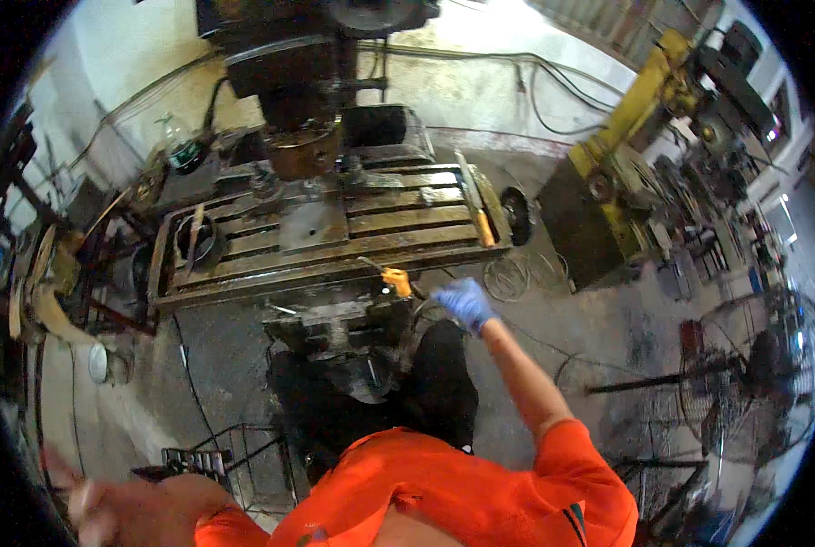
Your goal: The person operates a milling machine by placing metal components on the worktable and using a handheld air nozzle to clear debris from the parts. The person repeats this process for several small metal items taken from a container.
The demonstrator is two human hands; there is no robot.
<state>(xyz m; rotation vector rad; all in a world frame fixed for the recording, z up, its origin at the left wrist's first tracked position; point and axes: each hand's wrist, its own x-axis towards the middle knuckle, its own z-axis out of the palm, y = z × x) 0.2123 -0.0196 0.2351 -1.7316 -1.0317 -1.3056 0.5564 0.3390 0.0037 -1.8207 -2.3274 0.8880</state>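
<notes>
My right hand (462, 304), in a blue glove, reaches toward the front edge of the machine table (362, 252). Its fingers point left and look loosely apart, with nothing visible in them. Just left of it, a yellow air blow gun (395, 281) with a thin nozzle hangs at that edge, a small gap from the fingertips. My left hand (98, 510) is bare and far out at the lower left, away from the machine. Motion smears its fingers, so its grip is unclear. A flat metal plate (313, 225) lies on the slotted table beneath the machine head.
On the table stand a dark bucket with a brush (198, 242) at left and a long yellow-handled tool (482, 223) at right. A handwheel (515, 214) juts from its right end. A yellow-green machine (599, 205), a fan (745, 365) and floor cables stand or lie to the right.
</notes>
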